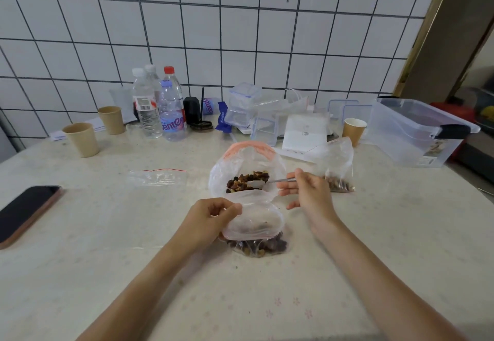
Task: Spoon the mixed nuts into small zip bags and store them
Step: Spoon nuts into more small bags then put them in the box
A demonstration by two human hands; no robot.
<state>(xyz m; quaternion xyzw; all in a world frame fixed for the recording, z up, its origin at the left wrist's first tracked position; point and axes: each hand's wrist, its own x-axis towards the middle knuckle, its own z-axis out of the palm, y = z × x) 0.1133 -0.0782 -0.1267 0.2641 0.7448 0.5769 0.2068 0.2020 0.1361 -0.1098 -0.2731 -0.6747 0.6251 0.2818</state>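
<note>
A large clear bag with a pink zip rim (248,146) stands open in the middle of the table, with mixed nuts (247,181) inside. My right hand (307,193) grips a metal spoon (270,181) whose bowl lies among those nuts. In front of it, my left hand (211,220) pinches the open mouth of a small zip bag (256,231) that holds nuts at its bottom. Another small bag with nuts (338,172) stands behind my right hand. An empty small zip bag (157,177) lies flat to the left.
A phone (26,212) lies at the left edge. Paper cups (83,138), water bottles (171,110), small lidded boxes (244,105) and a white packet (304,132) line the tiled wall. A big clear storage box (417,132) sits at the right.
</note>
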